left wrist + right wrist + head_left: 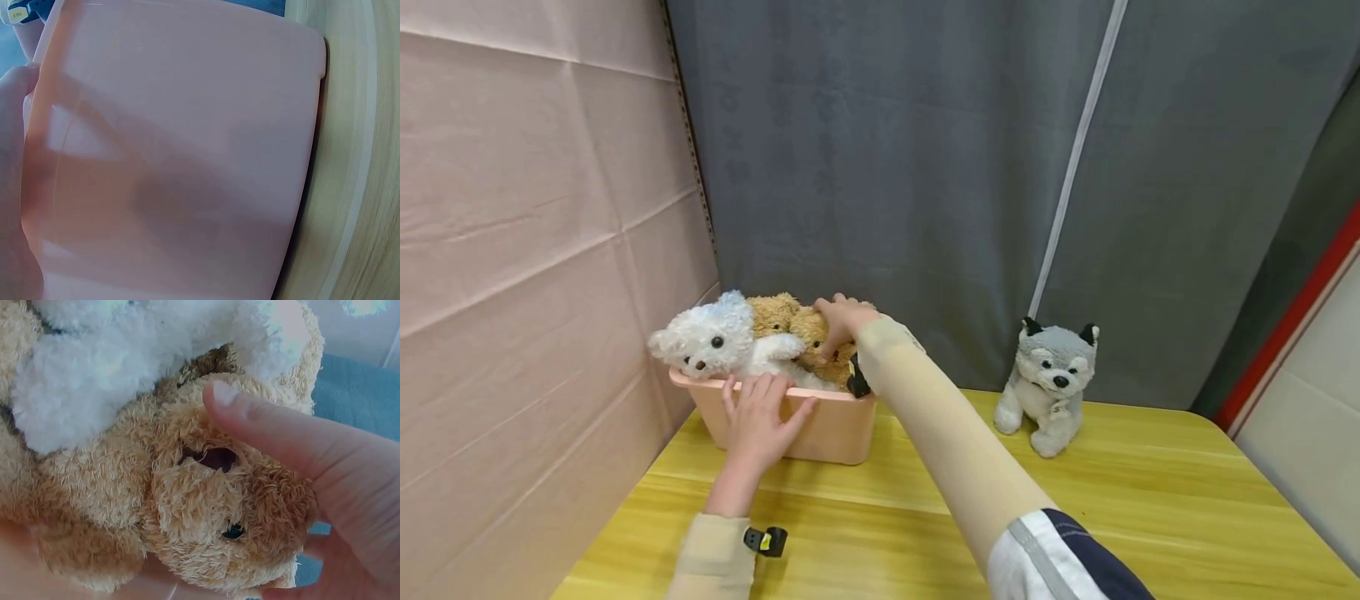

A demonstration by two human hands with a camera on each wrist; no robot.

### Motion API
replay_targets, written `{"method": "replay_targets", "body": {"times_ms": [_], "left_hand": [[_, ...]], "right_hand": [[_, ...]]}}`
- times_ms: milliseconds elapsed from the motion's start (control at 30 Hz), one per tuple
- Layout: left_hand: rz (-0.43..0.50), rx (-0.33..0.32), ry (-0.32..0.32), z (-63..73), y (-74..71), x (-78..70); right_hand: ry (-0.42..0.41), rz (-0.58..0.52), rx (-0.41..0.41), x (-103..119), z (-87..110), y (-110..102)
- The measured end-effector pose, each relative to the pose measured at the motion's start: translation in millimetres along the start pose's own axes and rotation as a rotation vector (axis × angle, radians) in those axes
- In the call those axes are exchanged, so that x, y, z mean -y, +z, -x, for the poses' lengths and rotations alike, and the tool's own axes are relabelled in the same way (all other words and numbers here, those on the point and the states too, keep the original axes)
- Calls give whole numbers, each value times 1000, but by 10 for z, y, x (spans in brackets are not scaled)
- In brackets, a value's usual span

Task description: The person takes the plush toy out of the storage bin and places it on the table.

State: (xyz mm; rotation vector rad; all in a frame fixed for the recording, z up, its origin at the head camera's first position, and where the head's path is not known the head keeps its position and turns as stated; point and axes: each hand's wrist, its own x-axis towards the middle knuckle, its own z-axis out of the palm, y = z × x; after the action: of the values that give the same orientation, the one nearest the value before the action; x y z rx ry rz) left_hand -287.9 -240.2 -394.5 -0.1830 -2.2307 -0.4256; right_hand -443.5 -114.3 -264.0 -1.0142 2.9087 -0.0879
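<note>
A pink plastic bin (831,429) stands on the table, filled with plush toys. My left hand (762,421) holds its front rim, fingers over the edge and thumb along the outer wall. My right hand (846,321) grips the head of a light brown teddy bear (200,481) at the bin's right end. In the right wrist view the thumb lies across the bear's face, with the other fingers partly hidden behind its head. A white plush bear (711,337) leans over the left end. Between them, another brown teddy bear (771,315) shows its head.
A grey and white plush husky (1056,371) sits on the wooden table (910,517) to the right of the bin. A pink cloth wall (535,250) runs along the left side. Behind the table hangs a dark grey curtain (880,167).
</note>
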Motion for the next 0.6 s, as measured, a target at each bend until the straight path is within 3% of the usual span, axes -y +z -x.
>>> {"method": "replay_targets", "body": {"times_ms": [167, 333, 600], "left_hand": [[-2, 2, -2, -2, -6, 1], [-3, 11, -4, -11, -10, 15], [7, -3, 1, -6, -4, 17]], "right_hand": [[0, -79, 8, -62, 6, 16], [-4, -76, -6, -88, 7, 18], [51, -98, 50, -143, 24, 35]]}}
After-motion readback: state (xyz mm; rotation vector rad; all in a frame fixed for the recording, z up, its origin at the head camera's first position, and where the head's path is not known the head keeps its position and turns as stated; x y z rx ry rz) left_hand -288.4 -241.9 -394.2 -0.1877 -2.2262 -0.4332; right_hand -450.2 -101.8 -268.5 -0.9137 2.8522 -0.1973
